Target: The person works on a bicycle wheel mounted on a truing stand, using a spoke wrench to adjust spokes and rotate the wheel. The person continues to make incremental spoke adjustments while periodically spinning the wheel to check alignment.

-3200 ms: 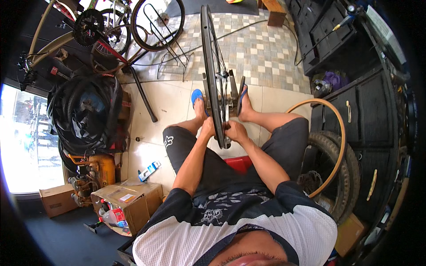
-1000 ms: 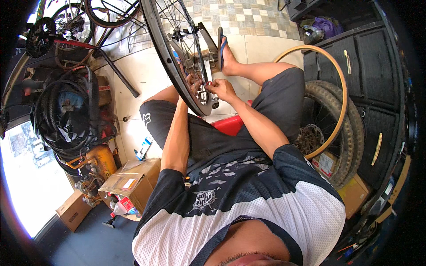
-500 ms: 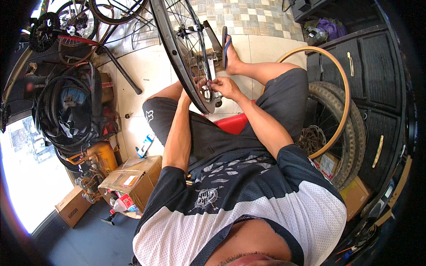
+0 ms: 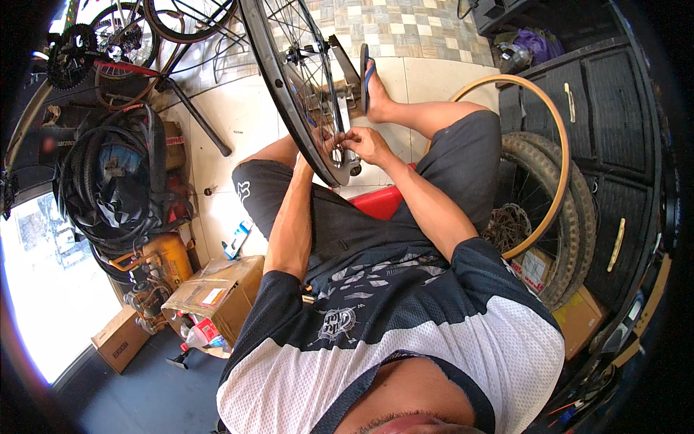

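A bicycle wheel (image 4: pixel 288 108) with a dark rim and thin spokes stands upright between my legs, held in a metal wheel stand (image 4: pixel 345 65). My right hand (image 4: pixel 367 145) is at its right side, low near the rim, thumb and fingers pinched together at the spokes. Whatever it pinches is too small to make out. From the other side, my left hand (image 4: pixel 324 139) reaches behind the rim, which covers part of it. Its closed fingertips show through the spokes close to the right fingertips; what they grip is hidden.
A red object (image 4: pixel 379 204) lies between my thighs. To the right, a tan rim (image 4: pixel 562 145) and knobby tyres (image 4: pixel 578 217) lean by black drawers (image 4: pixel 618 108). Leftward are bundled tyres (image 4: pixel 79 181), an orange compressor (image 4: pixel 170 257), a cardboard box (image 4: pixel 217 282) and bicycle parts (image 4: pixel 72 54).
The wheel's rim has shifted slightly left at the top. My fingers have moved a little at the spokes; a small red bit seen at the right fingertips before no longer shows.
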A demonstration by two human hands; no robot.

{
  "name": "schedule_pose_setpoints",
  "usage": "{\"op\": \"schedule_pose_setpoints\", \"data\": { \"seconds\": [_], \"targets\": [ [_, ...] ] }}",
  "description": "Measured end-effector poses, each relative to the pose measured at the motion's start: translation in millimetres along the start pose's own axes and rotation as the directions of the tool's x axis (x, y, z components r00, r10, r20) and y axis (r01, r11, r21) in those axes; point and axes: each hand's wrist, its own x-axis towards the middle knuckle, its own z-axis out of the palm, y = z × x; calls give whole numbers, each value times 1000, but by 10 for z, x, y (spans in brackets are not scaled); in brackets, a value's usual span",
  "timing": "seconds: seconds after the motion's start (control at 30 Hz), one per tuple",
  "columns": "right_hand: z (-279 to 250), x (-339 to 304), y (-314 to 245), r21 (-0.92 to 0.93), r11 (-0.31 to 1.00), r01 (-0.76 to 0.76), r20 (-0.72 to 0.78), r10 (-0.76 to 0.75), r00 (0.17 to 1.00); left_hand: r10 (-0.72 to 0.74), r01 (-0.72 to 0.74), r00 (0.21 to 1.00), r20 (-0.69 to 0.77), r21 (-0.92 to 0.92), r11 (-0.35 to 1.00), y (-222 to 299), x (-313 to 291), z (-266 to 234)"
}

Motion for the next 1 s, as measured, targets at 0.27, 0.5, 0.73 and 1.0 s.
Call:
{"op": "schedule_pose_setpoints", "data": {
  "seconds": [0.27,0.5,0.73,1.0],
  "targets": [
    [65,17,109,-76,996,46,-35,-49,998,132,-124,989,-72,116,985,76,47,279],
    [164,11,-173,-351,930,110,-111,-158,981,122,-112,963,-241,53,992,-109,-31,168],
    [144,81,106,-105,990,92,36,-89,995,171,-149,985,34,-341,928,131,-198,-209],
    [133,68,110,227,974,6,148,-41,988,157,-156,987,-20,48,987,183,-133,-103]
  ]
}}
